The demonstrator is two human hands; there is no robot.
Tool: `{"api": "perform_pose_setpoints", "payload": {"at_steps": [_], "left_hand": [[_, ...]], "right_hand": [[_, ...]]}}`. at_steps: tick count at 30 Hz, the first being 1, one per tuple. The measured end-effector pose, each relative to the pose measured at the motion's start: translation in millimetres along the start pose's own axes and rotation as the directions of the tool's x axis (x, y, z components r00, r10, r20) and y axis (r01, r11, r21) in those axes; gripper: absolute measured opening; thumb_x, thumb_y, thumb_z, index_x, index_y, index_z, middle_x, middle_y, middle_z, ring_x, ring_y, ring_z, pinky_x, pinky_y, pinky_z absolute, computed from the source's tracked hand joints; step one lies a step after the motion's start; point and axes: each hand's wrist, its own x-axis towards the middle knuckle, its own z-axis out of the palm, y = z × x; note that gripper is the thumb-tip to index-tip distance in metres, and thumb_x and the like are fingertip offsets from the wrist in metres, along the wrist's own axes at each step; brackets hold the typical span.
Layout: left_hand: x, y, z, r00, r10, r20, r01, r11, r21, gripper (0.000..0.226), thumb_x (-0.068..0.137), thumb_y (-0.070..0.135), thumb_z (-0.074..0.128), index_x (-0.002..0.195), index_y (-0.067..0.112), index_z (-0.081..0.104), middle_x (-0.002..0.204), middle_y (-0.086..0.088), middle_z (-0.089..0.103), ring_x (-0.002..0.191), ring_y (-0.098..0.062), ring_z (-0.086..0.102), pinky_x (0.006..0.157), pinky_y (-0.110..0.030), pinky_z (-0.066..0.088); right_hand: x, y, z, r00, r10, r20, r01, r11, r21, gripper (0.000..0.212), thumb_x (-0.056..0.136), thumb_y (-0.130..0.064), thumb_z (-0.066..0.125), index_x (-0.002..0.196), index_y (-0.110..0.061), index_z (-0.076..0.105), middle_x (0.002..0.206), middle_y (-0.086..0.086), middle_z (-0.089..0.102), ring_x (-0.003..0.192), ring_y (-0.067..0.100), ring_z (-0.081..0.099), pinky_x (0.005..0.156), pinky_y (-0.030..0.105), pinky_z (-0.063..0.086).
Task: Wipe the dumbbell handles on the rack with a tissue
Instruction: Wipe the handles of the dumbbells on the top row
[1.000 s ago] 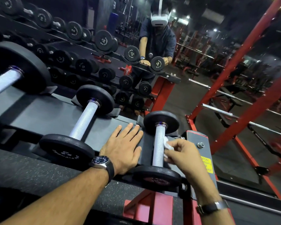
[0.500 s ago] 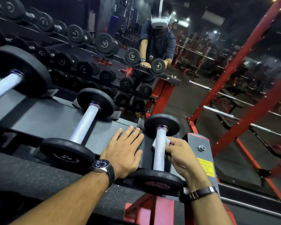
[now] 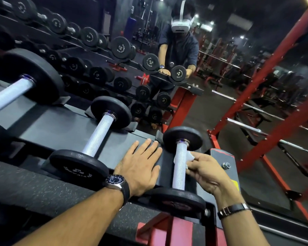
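Observation:
A small black dumbbell with a silver knurled handle (image 3: pixel 179 167) lies at the right end of the grey rack shelf (image 3: pixel 57 128). My right hand (image 3: pixel 207 172) pinches a white tissue (image 3: pixel 188 156) against the right side of that handle, near its far end. My left hand (image 3: pixel 140 166) rests flat, fingers straight, on the shelf just left of this dumbbell. A second, larger dumbbell with its handle (image 3: pixel 98 137) lies further left, and a third handle (image 3: pixel 9 95) shows at the left edge.
A mirror behind the rack reflects a person in a headset (image 3: pixel 180 43) and rows of dumbbells. Red steel uprights (image 3: pixel 267 68) of a power rack stand to the right. The rack's red leg (image 3: pixel 178 233) is below my hands.
My right hand first slid the tissue up the handle towards the far plate, and has since held near there with only a slight shift. My left hand has stayed flat on the shelf.

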Motion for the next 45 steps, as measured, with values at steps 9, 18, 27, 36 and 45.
{"api": "perform_pose_setpoints", "payload": {"at_steps": [9, 18, 27, 36, 45], "left_hand": [[0, 0, 1, 1.0, 0.001, 0.017, -0.001, 1.0, -0.014, 0.067, 0.094, 0.047, 0.022, 0.157, 0.022, 0.027, 0.165, 0.001, 0.019, 0.153, -0.019, 0.01, 0.124, -0.046, 0.008], [0, 1, 1, 1.0, -0.004, -0.005, 0.004, 1.0, -0.005, 0.064, 0.092, 0.046, 0.03, 0.15, 0.02, 0.043, 0.158, -0.002, 0.037, 0.148, -0.022, 0.028, 0.121, -0.049, 0.022], [0, 1, 0, 1.0, -0.003, 0.006, 0.003, 1.0, 0.003, 0.067, 0.093, 0.047, 0.025, 0.154, 0.021, 0.035, 0.162, 0.0, 0.028, 0.151, -0.021, 0.019, 0.123, -0.047, 0.013], [0, 1, -3, 1.0, -0.002, 0.022, 0.002, 1.0, -0.003, 0.066, 0.094, 0.047, 0.025, 0.155, 0.022, 0.03, 0.164, 0.0, 0.023, 0.152, -0.02, 0.014, 0.124, -0.046, 0.008], [0, 1, 1, 1.0, -0.008, -0.006, 0.008, 1.0, -0.02, 0.068, 0.093, 0.047, 0.021, 0.154, 0.02, 0.034, 0.163, -0.001, 0.026, 0.152, -0.021, 0.015, 0.124, -0.047, 0.008]], "right_hand": [[-12, 15, -1, 0.997, 0.048, 0.066, -0.048, 0.999, 0.004, 0.026, 0.087, 0.02, 0.047, 0.102, 0.01, 0.066, 0.087, 0.014, 0.067, 0.07, 0.013, 0.066, 0.063, 0.02, 0.057], [-15, 13, 1, 0.986, 0.079, 0.146, -0.067, 0.994, -0.089, 0.022, 0.089, 0.018, 0.047, 0.094, 0.008, 0.066, 0.077, 0.013, 0.067, 0.064, 0.012, 0.064, 0.061, 0.019, 0.054], [0, -1, -2, 1.0, 0.018, 0.012, -0.018, 1.0, 0.003, 0.035, 0.086, 0.023, 0.043, 0.102, 0.005, 0.068, 0.089, 0.012, 0.072, 0.076, 0.014, 0.071, 0.063, 0.021, 0.057], [-23, 15, -2, 0.964, 0.165, 0.206, -0.122, 0.971, -0.207, 0.023, 0.086, 0.016, 0.051, 0.083, 0.003, 0.07, 0.075, 0.015, 0.063, 0.061, 0.016, 0.059, 0.053, 0.021, 0.048], [-36, -56, -9, 0.953, -0.301, 0.032, 0.148, 0.371, -0.917, 0.025, 0.074, 0.006, 0.049, 0.081, -0.006, 0.069, 0.052, -0.001, 0.056, 0.055, 0.021, 0.058, 0.066, 0.035, 0.057]]}}
